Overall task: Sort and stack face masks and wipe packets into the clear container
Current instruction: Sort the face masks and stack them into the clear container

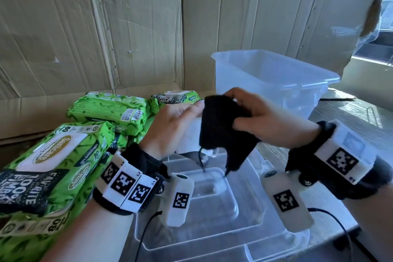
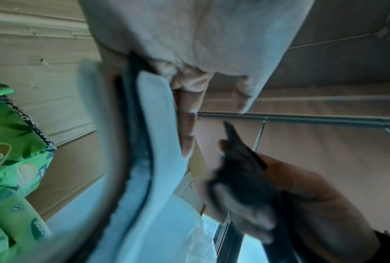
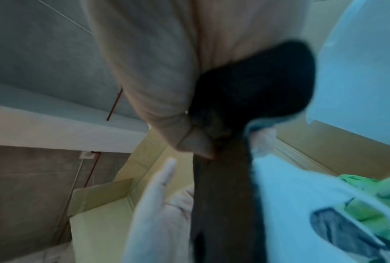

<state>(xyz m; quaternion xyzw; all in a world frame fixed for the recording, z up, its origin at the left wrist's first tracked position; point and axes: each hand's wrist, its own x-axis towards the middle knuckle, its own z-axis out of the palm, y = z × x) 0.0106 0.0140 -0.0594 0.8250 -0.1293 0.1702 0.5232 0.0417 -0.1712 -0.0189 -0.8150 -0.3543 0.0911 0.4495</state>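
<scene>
- The right hand (image 1: 255, 117) is pinching a black mask (image 1: 221, 132) between thumb and curled fingers, holding it in the air above the clear lid (image 1: 212, 219).
- The mask's ear loops (image 1: 202, 161) are hanging down toward the lid without clearly touching it.
- The left hand (image 1: 170, 127) is holding a white mask (image 1: 191, 134) with fairly straight fingers, just left of the black mask and touching it; the wrist view shows a pale mask (image 2: 158, 142) lying against those fingers.
- The container (image 1: 274, 78) is standing upright behind the lid, past both hands; what lies inside it cannot be told.
- Green wipe packs (image 1: 63, 155) are lying piled to the left of the lid, some stacked on others.
- Cardboard (image 1: 106, 27) is standing behind the packs and the container.
</scene>
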